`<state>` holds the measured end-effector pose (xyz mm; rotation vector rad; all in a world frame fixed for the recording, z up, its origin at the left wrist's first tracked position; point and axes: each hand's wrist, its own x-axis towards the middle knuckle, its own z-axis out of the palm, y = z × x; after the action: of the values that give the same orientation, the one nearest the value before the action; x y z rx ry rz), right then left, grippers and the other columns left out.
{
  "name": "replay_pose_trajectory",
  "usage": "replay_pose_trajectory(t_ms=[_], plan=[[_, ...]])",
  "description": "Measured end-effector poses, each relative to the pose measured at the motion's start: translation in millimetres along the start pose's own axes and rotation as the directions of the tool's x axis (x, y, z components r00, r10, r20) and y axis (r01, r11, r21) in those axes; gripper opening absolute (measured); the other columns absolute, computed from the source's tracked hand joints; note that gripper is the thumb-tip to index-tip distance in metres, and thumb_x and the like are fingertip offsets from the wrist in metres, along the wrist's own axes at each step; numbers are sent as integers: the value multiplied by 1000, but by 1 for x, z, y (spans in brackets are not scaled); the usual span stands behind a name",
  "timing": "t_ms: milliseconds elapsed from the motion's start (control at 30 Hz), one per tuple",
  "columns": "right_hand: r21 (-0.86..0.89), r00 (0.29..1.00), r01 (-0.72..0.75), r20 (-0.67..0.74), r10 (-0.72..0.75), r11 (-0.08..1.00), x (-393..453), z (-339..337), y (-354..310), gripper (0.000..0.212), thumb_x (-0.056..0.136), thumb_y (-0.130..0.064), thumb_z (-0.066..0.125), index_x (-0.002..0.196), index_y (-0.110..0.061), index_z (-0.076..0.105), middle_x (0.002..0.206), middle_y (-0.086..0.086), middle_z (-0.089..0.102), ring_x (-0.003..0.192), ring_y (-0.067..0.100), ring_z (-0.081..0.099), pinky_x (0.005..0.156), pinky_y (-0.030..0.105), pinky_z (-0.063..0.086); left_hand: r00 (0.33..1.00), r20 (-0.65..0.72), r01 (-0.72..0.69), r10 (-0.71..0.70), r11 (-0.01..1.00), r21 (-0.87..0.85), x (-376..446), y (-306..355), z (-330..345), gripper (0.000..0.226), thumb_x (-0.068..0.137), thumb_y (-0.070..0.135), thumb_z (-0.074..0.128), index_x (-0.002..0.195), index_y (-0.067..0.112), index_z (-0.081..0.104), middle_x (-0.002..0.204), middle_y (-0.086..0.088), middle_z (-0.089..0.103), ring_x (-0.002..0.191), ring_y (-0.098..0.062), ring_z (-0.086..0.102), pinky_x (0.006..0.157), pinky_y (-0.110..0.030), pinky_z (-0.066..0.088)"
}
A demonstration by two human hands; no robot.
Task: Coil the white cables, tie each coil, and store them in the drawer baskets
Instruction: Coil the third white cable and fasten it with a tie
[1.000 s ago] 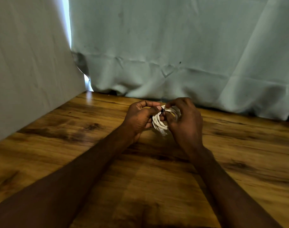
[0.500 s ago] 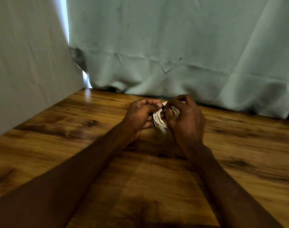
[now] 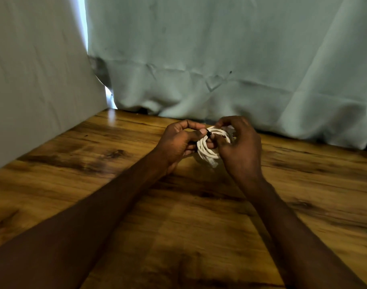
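Note:
A small coil of white cable [image 3: 206,150] is held between both hands just above the wooden table [image 3: 178,215], near its far edge. My left hand [image 3: 176,142] grips the coil's left side, thumb pressed on top. My right hand [image 3: 239,147] covers the coil's right side, its fingers curled over the loops. A small black tie [image 3: 208,134] sits on the top of the coil between my left thumb and right fingertips. Part of the coil is hidden behind my right hand. No drawer or basket is in view.
A pale green cloth [image 3: 220,59] hangs along the back of the table. A grey-white panel [image 3: 32,80] closes off the left side. Bright light shows through the gap between them.
Both hands with the coil have stayed near the table's far edge. My right fingers have shifted slightly over the top of the coil by the black tie.

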<state>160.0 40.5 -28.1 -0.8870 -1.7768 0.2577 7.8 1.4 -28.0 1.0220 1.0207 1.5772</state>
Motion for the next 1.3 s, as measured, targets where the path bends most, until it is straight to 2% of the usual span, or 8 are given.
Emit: replay_pose_trajectory(t_ms=[133,467,633,867,1000,1100,1167,1300], plan=[[407,960,-278,132,245,870,4,-4,-7,33,79,9,76,107,-9,76,94,-2,77,75,-3,69,67,12,51,997,59,-56,54,998,29,-1,4,-3,14,96,-2,62,109,0,61,89,-21,75,70,-28,77,73,-37,63],[687,806,-570,361,469,451,3,-7,-13,28,79,13,72,100,-5,76,88,13,78,74,21,73,64,28,59,986,138,-98,94,995,16,-5,7,-5,11,95,-5,61,104,1,63,90,-19,76,75,-27,78,76,-36,63],[693,775,-604,398,491,393,2,-2,-12,26,84,9,70,105,-6,75,93,14,79,80,24,75,69,32,62,991,103,-89,88,996,10,-3,5,-6,14,94,-6,62,107,-1,62,90,-25,75,73,-28,78,74,-36,64],[664,749,-634,401,527,397,4,-6,-16,23,84,8,72,99,-9,74,82,8,77,68,19,72,60,27,60,985,129,-124,119,992,33,-5,3,-4,11,96,-7,59,103,0,61,92,-23,75,72,-29,77,72,-38,64],[580,844,-520,232,485,628,2,-4,-21,30,80,4,77,106,-11,74,92,7,77,74,15,72,61,25,57,995,80,-68,65,997,32,-3,3,-1,10,96,-2,61,103,4,63,85,-17,76,68,-25,77,69,-36,62],[184,986,-146,-48,157,972,-1,-1,-13,41,70,-9,79,104,-30,68,106,-5,66,95,15,66,82,33,54,1000,12,-15,16,999,-37,0,4,-2,11,96,-1,62,102,7,66,85,-14,77,67,-23,76,71,-37,63],[-87,997,48,-55,-53,995,-3,-2,-8,33,71,-21,76,101,-32,72,114,-5,58,105,21,59,87,41,51,1000,-8,0,-1,1000,-22,2,3,-5,12,96,1,63,103,10,67,87,-15,78,70,-24,77,76,-41,62],[-280,993,115,10,-117,953,-9,0,-7,20,78,-29,79,98,-31,78,123,-5,58,107,25,58,81,43,52,999,-28,18,-17,999,37,3,3,-7,11,96,4,65,101,13,69,90,-14,76,75,-25,73,90,-46,55]])
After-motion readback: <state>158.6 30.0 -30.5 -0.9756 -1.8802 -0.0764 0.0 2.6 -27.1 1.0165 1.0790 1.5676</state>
